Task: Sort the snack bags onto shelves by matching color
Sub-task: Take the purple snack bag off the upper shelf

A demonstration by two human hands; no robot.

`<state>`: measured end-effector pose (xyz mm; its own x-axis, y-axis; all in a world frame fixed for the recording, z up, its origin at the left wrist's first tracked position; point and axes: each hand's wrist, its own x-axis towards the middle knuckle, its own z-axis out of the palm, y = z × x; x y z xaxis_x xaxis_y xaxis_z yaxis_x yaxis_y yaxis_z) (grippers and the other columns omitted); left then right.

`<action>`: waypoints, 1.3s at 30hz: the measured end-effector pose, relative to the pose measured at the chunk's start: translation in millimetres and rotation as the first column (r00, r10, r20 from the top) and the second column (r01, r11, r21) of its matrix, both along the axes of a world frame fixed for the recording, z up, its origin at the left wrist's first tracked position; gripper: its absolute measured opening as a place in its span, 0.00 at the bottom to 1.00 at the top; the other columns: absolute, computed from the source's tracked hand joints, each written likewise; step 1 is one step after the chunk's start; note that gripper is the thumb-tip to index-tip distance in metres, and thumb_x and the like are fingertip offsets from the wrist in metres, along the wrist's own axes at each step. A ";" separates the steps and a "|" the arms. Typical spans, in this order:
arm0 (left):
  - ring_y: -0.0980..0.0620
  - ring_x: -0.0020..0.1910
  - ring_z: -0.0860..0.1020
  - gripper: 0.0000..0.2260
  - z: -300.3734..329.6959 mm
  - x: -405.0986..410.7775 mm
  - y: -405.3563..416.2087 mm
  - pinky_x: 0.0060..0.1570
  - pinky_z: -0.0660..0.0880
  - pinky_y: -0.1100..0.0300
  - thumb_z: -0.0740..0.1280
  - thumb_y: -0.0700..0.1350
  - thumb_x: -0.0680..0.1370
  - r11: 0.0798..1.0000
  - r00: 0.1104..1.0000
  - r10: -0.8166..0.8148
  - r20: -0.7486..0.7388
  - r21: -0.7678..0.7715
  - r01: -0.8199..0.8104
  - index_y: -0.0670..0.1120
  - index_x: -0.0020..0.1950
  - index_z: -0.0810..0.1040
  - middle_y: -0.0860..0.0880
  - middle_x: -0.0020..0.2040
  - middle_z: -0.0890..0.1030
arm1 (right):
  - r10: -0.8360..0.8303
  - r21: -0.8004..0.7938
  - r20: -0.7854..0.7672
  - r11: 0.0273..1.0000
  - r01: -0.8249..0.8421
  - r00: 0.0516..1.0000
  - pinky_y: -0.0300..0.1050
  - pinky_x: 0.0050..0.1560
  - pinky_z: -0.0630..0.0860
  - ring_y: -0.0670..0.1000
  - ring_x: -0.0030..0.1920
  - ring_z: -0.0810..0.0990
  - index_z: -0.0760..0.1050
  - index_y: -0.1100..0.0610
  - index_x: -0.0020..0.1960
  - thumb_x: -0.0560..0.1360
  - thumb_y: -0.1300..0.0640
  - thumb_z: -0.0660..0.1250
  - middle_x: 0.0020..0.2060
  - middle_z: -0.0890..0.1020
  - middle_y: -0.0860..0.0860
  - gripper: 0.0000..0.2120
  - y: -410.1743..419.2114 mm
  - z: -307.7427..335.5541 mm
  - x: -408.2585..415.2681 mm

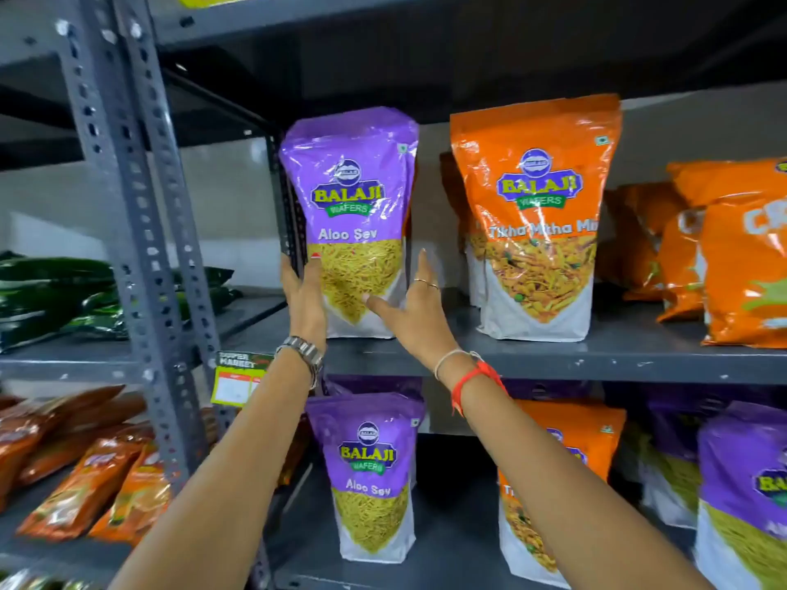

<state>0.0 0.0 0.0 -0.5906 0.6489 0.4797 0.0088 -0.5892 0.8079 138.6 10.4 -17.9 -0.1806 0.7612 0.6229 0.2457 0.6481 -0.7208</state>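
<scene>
A purple Aloo Sev bag [353, 185] stands upright at the left end of the upper shelf [596, 359]. My left hand [304, 295] holds its lower left edge, thumb on the front. At the lower right edge my right hand [411, 317] presses its thumb on the front, fingers reaching up along the side. An orange Tikha Mitha Mix bag [536, 185] stands to the right on the same shelf, apart from the purple one. On the shelf below, another purple Aloo Sev bag [370, 470] stands beside an orange bag [583, 436], which my right forearm partly hides.
Orange crisp bags [732, 257] fill the upper shelf's right end, and more purple bags [741, 483] stand at lower right. A grey slotted post [140, 206] divides off the left rack with dark green bags [51, 291] and orange-red packets [85, 483]. A price tag [236, 379] hangs on the shelf edge.
</scene>
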 end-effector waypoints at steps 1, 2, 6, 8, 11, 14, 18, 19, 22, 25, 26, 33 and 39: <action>0.47 0.73 0.62 0.34 1.9 -6.6 3.8 0.74 0.59 0.47 0.64 0.54 0.73 0.997 0.996 -0.069 0.047 -0.024 0.071 0.45 0.74 0.54 0.48 0.74 0.61 | 0.024 -0.041 -0.026 0.999 -0.025 0.999 0.45 0.76 0.51 0.57 0.77 0.54 0.45 0.64 0.75 0.68 0.49 0.74 0.76 0.56 0.60 0.50 1.4 3.2 -6.9; 0.45 0.71 0.66 0.39 3.5 -10.5 5.5 0.72 0.62 0.46 0.67 0.58 0.68 0.986 0.988 -0.143 0.065 -0.073 0.148 0.44 0.73 0.58 0.47 0.73 0.65 | 0.022 -0.063 -0.034 0.998 -0.024 0.999 0.50 0.76 0.57 0.57 0.75 0.60 0.50 0.62 0.75 0.65 0.47 0.75 0.74 0.62 0.60 0.50 2.9 5.8 -11.9; 0.46 0.65 0.74 0.47 -9.2 -43.3 37.2 0.67 0.69 0.46 0.72 0.68 0.53 0.936 0.964 -0.265 0.027 -0.234 0.264 0.49 0.68 0.68 0.46 0.67 0.75 | 0.008 -0.162 -0.060 0.987 -0.017 0.998 0.54 0.66 0.71 0.57 0.65 0.73 0.62 0.60 0.66 0.61 0.46 0.77 0.63 0.75 0.59 0.42 15.0 3.5 -22.6; 0.45 0.65 0.74 0.48 -4.9 -38.9 29.5 0.67 0.69 0.46 0.73 0.68 0.54 0.941 0.967 -0.255 -0.005 -0.233 0.247 0.47 0.68 0.68 0.45 0.67 0.74 | -0.008 -0.157 -0.069 0.988 -0.002 0.998 0.49 0.61 0.73 0.58 0.63 0.75 0.63 0.61 0.64 0.63 0.50 0.78 0.62 0.76 0.59 0.37 13.9 4.9 -20.1; 0.44 0.62 0.76 0.41 -0.9 -34.0 18.6 0.65 0.71 0.45 0.73 0.61 0.63 0.949 0.968 -0.250 -0.011 -0.201 0.243 0.42 0.69 0.66 0.41 0.66 0.75 | 0.018 -0.170 -0.079 0.985 -0.031 0.997 0.45 0.56 0.71 0.57 0.62 0.76 0.64 0.61 0.63 0.64 0.51 0.77 0.62 0.77 0.58 0.35 14.5 4.4 -15.4; 0.44 0.59 0.78 0.42 0.3 -26.0 3.8 0.63 0.74 0.46 0.74 0.60 0.59 0.950 0.971 -0.238 0.012 -0.204 0.235 0.41 0.67 0.68 0.41 0.64 0.77 | 0.033 -0.179 -0.092 0.983 -0.049 0.995 0.49 0.60 0.72 0.57 0.63 0.76 0.63 0.59 0.64 0.64 0.51 0.77 0.62 0.78 0.57 0.36 4.6 4.7 -8.3; 0.45 0.50 0.81 0.19 2.6 -8.5 -24.7 0.58 0.76 0.47 0.69 0.47 0.72 0.958 0.974 -0.228 -0.016 -0.181 0.221 0.37 0.58 0.74 0.39 0.54 0.80 | 0.053 -0.146 -0.056 0.987 -0.061 0.997 0.53 0.61 0.73 0.58 0.62 0.76 0.63 0.59 0.63 0.64 0.49 0.77 0.62 0.78 0.57 0.36 -15.9 6.8 7.5; 0.42 0.52 0.80 0.19 2.7 -5.6 -31.4 0.59 0.75 0.45 0.68 0.45 0.73 0.959 0.975 -0.223 -0.019 -0.182 0.216 0.36 0.59 0.74 0.38 0.56 0.80 | 0.064 -0.140 -0.051 0.988 -0.071 0.997 0.53 0.62 0.73 0.58 0.62 0.76 0.64 0.59 0.63 0.64 0.49 0.77 0.62 0.78 0.57 0.36 -21.4 7.4 12.4; 0.39 0.58 0.78 0.24 4.2 7.2 -62.5 0.61 0.74 0.43 0.71 0.48 0.70 0.960 0.977 -0.207 -0.044 -0.200 0.194 0.36 0.61 0.73 0.37 0.60 0.79 | 0.116 -0.133 -0.075 0.983 -0.125 0.990 0.54 0.65 0.72 0.56 0.63 0.76 0.64 0.57 0.64 0.63 0.49 0.78 0.62 0.78 0.55 0.37 -37.5 4.6 28.0; 0.48 0.49 0.81 0.23 -1.6 25.5 -102.0 0.48 0.79 0.49 0.72 0.48 0.67 0.957 0.968 -0.223 -0.115 -0.215 0.195 0.41 0.58 0.75 0.45 0.53 0.82 | 0.163 -0.135 -0.158 0.973 -0.185 0.974 0.56 0.66 0.72 0.53 0.61 0.77 0.66 0.54 0.64 0.57 0.46 0.79 0.58 0.80 0.50 0.40 -51.6 -7.2 42.9; 0.51 0.46 0.82 0.22 -5.2 31.7 -115.4 0.43 0.79 0.52 0.73 0.48 0.64 0.953 0.956 -0.242 -0.165 -0.227 0.202 0.43 0.56 0.76 0.48 0.50 0.82 | 0.179 -0.133 -0.178 0.970 -0.204 0.968 0.56 0.65 0.73 0.52 0.61 0.78 0.67 0.53 0.64 0.54 0.44 0.79 0.58 0.80 0.49 0.42 -56.0 -12.0 47.7; 0.48 0.48 0.81 0.28 -69.4 53.5 -163.9 0.43 0.82 0.51 0.75 0.34 0.62 0.963 0.958 -0.162 -0.236 -0.247 0.102 0.42 0.60 0.73 0.48 0.50 0.81 | 0.316 -0.177 -0.182 0.921 -0.347 0.931 0.36 0.57 0.75 0.37 0.53 0.78 0.66 0.55 0.63 0.63 0.59 0.78 0.54 0.79 0.46 0.33 -82.6 -69.9 85.0; 0.45 0.52 0.81 0.32 -155.9 68.2 -162.3 0.52 0.79 0.43 0.80 0.48 0.52 0.933 0.932 -0.021 -0.362 -0.342 -0.112 0.45 0.54 0.76 0.42 0.55 0.82 | 0.407 -0.317 -0.112 0.850 -0.421 0.907 0.47 0.63 0.75 0.50 0.62 0.77 0.67 0.50 0.60 0.64 0.69 0.75 0.58 0.78 0.52 0.32 -72.1 -147.0 106.4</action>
